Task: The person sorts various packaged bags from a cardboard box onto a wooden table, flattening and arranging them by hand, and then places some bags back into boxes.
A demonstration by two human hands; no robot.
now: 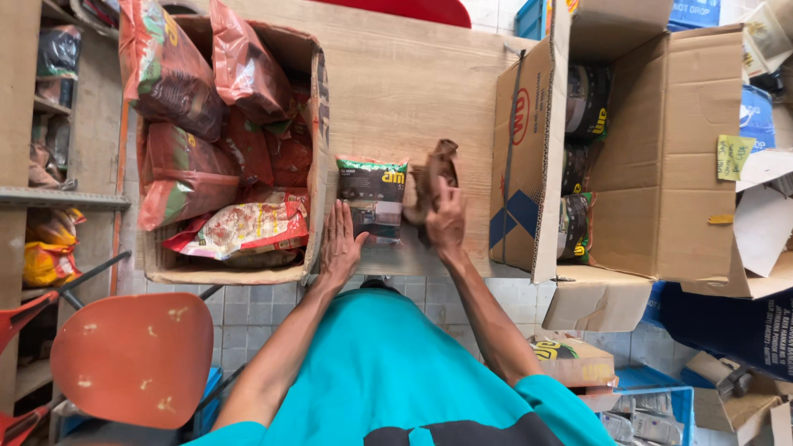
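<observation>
On packet, flat left hands.

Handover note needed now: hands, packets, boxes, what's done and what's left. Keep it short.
Left hand: flat and open, pressing the near edge of the dark green-topped plastic packet lying on the wooden table.
Right hand: shut on a brown crumpled packet, raised just right of the flat one.
Left cardboard box: filled with red-orange bags.
Right cardboard box: open on its side, dark packets stacked inside at its left.
Done: one packet flat on the table. Left: the packets in the right box; where they go cannot be told.
</observation>
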